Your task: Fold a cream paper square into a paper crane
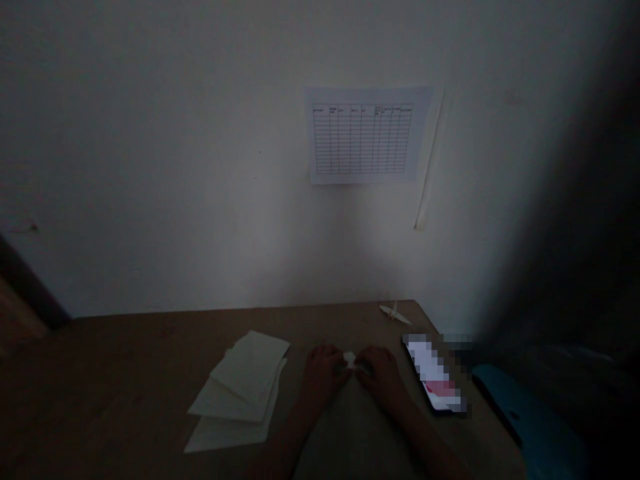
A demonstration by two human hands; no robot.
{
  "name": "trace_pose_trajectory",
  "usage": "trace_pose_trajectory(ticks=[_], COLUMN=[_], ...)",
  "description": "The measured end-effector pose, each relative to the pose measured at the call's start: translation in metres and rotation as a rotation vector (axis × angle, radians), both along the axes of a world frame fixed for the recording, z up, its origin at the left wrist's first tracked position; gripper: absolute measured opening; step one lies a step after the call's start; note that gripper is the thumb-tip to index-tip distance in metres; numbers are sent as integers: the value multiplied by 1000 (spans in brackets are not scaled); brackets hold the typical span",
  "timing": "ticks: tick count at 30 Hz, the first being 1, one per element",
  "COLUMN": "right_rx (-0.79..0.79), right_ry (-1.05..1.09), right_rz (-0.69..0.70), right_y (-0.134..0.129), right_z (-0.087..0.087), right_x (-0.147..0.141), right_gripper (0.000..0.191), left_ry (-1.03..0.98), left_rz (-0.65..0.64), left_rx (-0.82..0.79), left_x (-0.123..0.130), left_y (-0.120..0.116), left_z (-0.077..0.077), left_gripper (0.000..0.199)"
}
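Observation:
My left hand (pixel 326 368) and my right hand (pixel 379 371) meet low over the table, the fingers of both closed on a small piece of white folded paper (pixel 349 359). Most of the paper is hidden by the fingers, so its full shape cannot be made out. Left of my left hand lies a fanned stack of pale paper sheets (pixel 240 380). Beyond my right hand, close to the table's back edge, rests a small folded paper figure (pixel 395 315) with pointed ends, like a crane.
A phone (pixel 433 377) with its screen lit lies right of my right arm. The brown table (pixel 125 387) meets a white wall (pixel 175 167), where a printed chart (pixel 367 137) hangs. Past the table's right edge stands a blue chair (pixel 530 413). The light is dim.

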State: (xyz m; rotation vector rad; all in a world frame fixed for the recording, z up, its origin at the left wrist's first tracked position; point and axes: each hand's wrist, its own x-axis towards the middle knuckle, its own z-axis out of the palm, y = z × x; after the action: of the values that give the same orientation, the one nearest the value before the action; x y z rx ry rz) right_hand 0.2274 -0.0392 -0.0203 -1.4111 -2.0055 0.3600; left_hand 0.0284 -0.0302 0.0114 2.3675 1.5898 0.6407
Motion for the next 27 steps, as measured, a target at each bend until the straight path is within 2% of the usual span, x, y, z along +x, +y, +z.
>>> trace_pose_trajectory(ticks=[10, 15, 20, 27], right_rx=[-50, -69, -64, -89], right_ry=[14, 30, 62, 63], right_rz=[-3, 13, 49, 102], right_y=[-2, -4, -4, 0], right_z=[5, 8, 5, -1], right_x=[-4, -1, 6, 14], right_gripper=[19, 29, 41, 57], left_ry=[9, 14, -45, 4], left_rz=[3, 11, -21, -32], left_rx=[-19, -71, -54, -101], left_x=[1, -1, -6, -10], left_y=[0, 3, 5, 9], left_z=[4, 2, -1, 4], left_gripper=[15, 17, 18, 21])
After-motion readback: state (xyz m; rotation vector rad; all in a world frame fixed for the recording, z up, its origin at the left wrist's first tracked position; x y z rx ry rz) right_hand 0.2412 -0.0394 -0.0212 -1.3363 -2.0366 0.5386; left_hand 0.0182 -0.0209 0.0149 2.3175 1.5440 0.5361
